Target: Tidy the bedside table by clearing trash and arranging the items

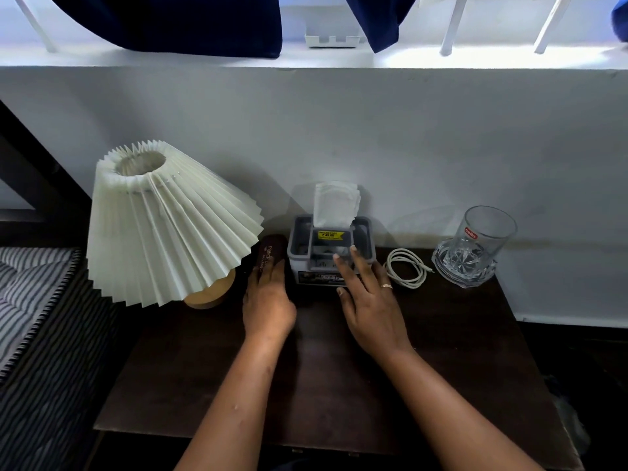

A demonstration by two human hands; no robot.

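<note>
On the dark wooden bedside table (339, 385), a grey tissue box (330, 253) is sitting near the back edge against the white wall, a white tissue (334, 203) standing up out of its top and a yellow price sticker showing on its rim. The left hand (268, 300) is lying beside the box's left side, fingers extended and together, resting against a dark brown case (268, 254) with gold lettering — whether it is gripping anything I cannot tell. The right hand (368, 297) is reaching onto the front of the box with fingers spread open, fingertips touching its top edge, a ring on one finger. A pleated white lamp (163, 226) is leaning at the table's left, its wooden base just beside the case. Right of the box, a coiled white cable (406, 268) is lying flat, and beyond it a clear drinking glass (482, 237) is standing upright on a cut-glass coaster (464, 270).
</note>
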